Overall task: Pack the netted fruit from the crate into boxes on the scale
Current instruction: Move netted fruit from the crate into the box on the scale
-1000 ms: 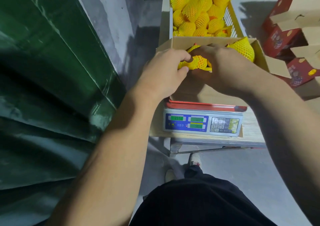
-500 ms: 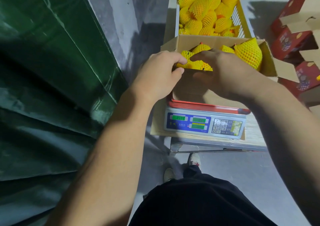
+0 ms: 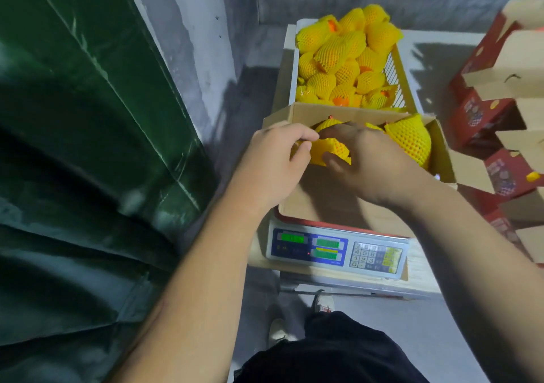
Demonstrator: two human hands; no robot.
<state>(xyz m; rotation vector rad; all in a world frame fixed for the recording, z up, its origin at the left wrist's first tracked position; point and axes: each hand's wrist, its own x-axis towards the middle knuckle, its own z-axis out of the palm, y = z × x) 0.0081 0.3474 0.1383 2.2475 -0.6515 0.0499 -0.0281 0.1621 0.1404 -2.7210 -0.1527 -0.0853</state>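
A cardboard box (image 3: pixel 323 203) sits on the scale (image 3: pixel 338 248), its flaps open. Inside, both hands meet over one netted fruit (image 3: pixel 331 146) near the box's left end. The left hand (image 3: pixel 273 162) has its fingers curled, pinching the net at the fruit's left side. The right hand (image 3: pixel 371 159) covers the fruit from the right, thumb under its near side and fingers curved over the top, gripping it. A second, larger netted fruit (image 3: pixel 410 140) lies at the box's right end, against the far wall; a bit of another shows between the two.

Behind the box, the crate (image 3: pixel 394 68) is heaped with more netted fruit, some with orange skin showing through gaps. Scale and crate rest on the surface (image 3: pixel 421 268). To the right stand stacked red boxes (image 3: pixel 482 115) with open flaps. A green tarp (image 3: pixel 73 147) hangs at left.
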